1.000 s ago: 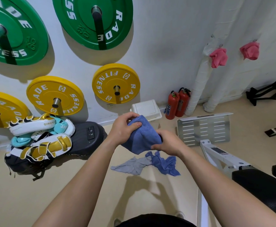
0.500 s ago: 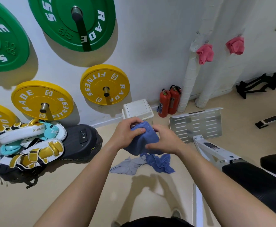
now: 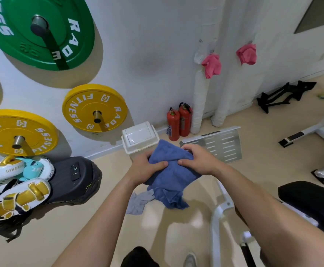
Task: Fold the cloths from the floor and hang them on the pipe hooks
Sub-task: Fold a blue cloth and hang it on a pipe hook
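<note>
The left hand (image 3: 147, 169) and the right hand (image 3: 200, 160) both hold a blue cloth (image 3: 171, 170) out in front of the person. The fingers and thumb of each hand are curled on it and pinch it, one hand on each side. The cloth is bunched up between the hands, and some of it hangs down below them.

Under the hands, two more cloths lie on the floor (image 3: 99, 228). One is a grey cloth (image 3: 138, 202). The other is a darker blue floor cloth (image 3: 173, 200) that touches it. Both are crumpled.

Farther off, two white pipes stand by the wall. A pink cloth (image 3: 211, 65) hangs high on the left pipe (image 3: 199, 99). A second pink cloth (image 3: 247, 53) hangs high on the right pipe (image 3: 222, 93). Two red fire extinguishers (image 3: 178, 122) stand just beside the left pipe, and a white bin (image 3: 138, 134) stands near them.
</note>
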`<state>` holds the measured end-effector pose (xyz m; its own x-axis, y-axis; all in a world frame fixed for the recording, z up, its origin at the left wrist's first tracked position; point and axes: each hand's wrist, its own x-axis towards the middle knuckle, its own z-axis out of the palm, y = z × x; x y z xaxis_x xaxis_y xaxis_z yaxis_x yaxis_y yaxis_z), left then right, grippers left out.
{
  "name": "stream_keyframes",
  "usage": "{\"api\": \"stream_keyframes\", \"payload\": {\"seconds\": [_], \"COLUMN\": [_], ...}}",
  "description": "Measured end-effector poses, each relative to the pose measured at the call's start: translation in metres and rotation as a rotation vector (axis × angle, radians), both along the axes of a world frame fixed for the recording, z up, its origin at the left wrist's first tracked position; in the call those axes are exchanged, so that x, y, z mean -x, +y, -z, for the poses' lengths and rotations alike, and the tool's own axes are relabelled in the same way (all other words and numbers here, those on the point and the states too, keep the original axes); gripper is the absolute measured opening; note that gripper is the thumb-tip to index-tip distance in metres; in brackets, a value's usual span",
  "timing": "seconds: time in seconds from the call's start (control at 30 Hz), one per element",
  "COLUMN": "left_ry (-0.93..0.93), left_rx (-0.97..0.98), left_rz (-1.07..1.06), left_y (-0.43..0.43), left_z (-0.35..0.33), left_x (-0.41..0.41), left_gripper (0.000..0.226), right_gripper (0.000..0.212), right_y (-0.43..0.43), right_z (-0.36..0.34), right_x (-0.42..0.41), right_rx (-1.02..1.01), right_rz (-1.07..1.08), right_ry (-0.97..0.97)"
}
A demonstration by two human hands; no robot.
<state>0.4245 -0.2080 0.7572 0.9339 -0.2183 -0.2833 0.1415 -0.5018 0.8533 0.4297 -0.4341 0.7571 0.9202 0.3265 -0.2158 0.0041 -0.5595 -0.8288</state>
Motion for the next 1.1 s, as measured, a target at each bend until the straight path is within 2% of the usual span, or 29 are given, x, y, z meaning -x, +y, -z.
{"api": "stream_keyframes", "payload": {"seconds": [0.13, 0.33, 0.5, 0.7, 0.83, 1.0, 1.1], "left_ry": [-0.050, -0.213, -0.183, -0.247, -0.257, -0.303, -0.361], "left_rx": [-0.008, -0.008, 0.187, 0.244, 0.291, 0.288, 0.293], "left_rz": [0.008, -0.010, -0.037, -0.073, -0.094, -0.163, -0.205], "left_y": [-0.025, -0.052, -0.089, -0.147, -0.190, -0.244, -0.278], "left_z": [-0.002, -0.019, -0.056, -0.106, -0.133, -0.170, -0.205], "left_x": [-0.037, -0.130, -0.215, -0.299, -0.352, -0.429, -0.482], "left_gripper": [0.034, 0.030, 0.027, 0.021, 0.017, 0.025, 0.026], "right_gripper": [0.010, 0.015, 0.043, 0.032, 0.036, 0.053, 0.047], "right_y": [-0.023, -0.044, -0.089, -0.145, -0.179, -0.228, -0.260], "right_z": [-0.004, -0.024, -0.063, -0.108, -0.131, -0.158, -0.192], "right_x": [-0.040, -0.113, -0.174, -0.245, -0.307, -0.401, -0.459], "right_rx": [0.050, 0.061, -0.065, -0.158, -0.319, -0.454, -0.516], "right_rz": [0.053, 0.180, 0.431, 0.638, 0.712, 0.753, 0.726], "right_ry": [-0.053, -0.115, -0.073, -0.163, -0.237, -0.317, -0.397]}}
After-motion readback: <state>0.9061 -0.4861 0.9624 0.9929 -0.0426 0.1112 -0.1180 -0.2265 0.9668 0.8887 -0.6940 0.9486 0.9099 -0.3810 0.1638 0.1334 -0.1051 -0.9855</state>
